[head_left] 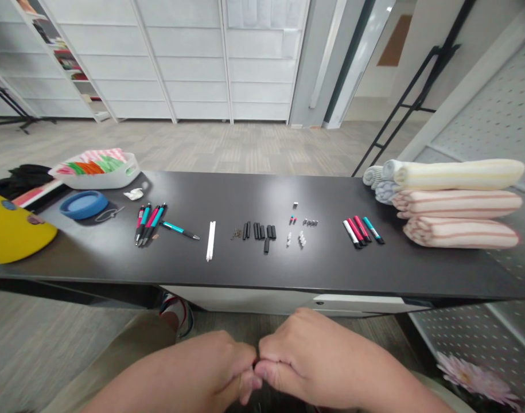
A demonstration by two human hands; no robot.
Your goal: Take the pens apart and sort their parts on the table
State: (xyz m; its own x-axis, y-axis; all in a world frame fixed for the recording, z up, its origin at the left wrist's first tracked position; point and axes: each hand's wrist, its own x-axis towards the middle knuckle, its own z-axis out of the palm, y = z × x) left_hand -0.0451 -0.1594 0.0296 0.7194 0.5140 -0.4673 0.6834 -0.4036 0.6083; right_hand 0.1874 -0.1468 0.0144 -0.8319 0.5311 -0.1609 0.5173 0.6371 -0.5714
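Observation:
In front of the table's near edge, my left hand (221,367) and my right hand (303,358) meet with fingers curled and pinched, fingertips touching. Anything between them is too hidden to make out. On the dark table (228,198) lie sorted pen parts: thin white refills (210,241), tiny springs (236,233), black rubber grips (259,231), small metal pieces (310,222), clear tips (302,240), and red, white and teal barrels (362,229). Several whole red and teal pens (150,223) lie to the left, with a single teal pen (180,230) beside them.
Rolled striped towels (460,203) are stacked at the right end. Leftward sit a white basket (98,179) of colourful packets, a blue round dish (84,205), a crumpled white tissue (133,194) and a yellow item (16,229). A white drawer (357,303) is under the tabletop.

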